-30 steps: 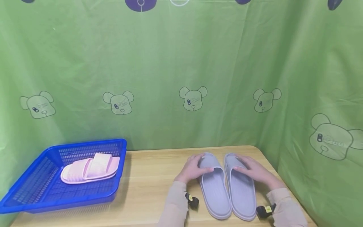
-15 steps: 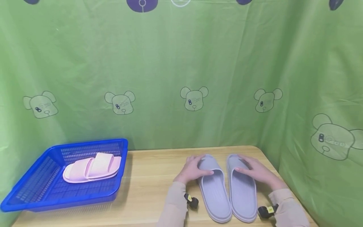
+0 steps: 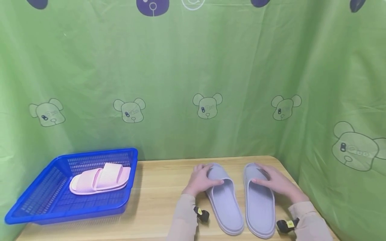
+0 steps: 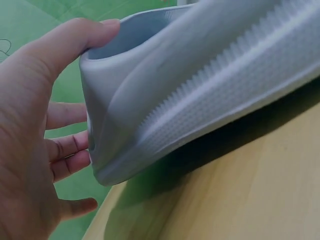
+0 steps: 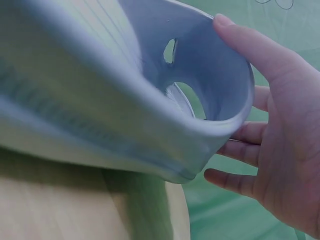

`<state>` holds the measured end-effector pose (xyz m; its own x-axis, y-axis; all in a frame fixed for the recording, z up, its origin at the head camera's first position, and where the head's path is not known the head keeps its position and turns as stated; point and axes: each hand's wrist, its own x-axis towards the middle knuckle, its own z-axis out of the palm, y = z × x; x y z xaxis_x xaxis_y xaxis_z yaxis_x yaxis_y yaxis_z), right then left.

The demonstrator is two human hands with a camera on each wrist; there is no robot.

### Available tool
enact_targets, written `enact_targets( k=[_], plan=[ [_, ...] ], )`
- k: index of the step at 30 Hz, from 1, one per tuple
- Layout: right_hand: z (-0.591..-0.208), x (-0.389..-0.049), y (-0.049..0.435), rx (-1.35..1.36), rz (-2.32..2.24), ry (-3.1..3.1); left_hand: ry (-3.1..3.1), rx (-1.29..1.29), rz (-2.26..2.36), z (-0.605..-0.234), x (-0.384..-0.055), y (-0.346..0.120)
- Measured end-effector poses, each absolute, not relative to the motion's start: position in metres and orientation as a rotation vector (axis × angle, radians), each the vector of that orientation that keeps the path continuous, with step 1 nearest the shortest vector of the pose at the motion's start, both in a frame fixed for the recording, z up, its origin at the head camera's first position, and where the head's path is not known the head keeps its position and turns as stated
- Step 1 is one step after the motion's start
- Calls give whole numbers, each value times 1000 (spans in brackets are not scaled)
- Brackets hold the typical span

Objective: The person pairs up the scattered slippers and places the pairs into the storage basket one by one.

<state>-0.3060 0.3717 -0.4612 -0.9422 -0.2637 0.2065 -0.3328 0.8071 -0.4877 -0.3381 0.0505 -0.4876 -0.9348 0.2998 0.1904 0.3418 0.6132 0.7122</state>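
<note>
Two grey slippers lie side by side with their closed toes pointing to the back, a gap between them that narrows at the heels. My left hand point(image 3: 200, 180) grips the left slipper point(image 3: 227, 209) by its upper, thumb on the rim of the foot opening and fingers at the toe end. In the left wrist view its ridged side point(image 4: 200, 85) hangs over a dark shadow. My right hand point(image 3: 277, 182) holds the right slipper point(image 3: 260, 211) the same way. The right wrist view shows cut-out holes in its upper point(image 5: 220, 95) and the thumb on the rim.
A blue plastic basket point(image 3: 81, 212) stands on the left of the wooden table point(image 3: 159, 201), with pink slippers point(image 3: 99, 180) in it. Green curtain point(image 3: 169, 134) with bear heads closes off the back and both sides.
The left slipper has moved left with my left hand, and the right slipper slightly right with my right hand. The gap between them has widened. The view has shifted a little.
</note>
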Motion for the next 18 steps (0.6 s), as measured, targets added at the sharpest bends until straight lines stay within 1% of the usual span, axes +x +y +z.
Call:
enact_targets(
  k=[18],
  plan=[
    [-445, -303, 372, 473, 682, -2807, -2687, -425, -1110, -480, -340, 41]
  ],
)
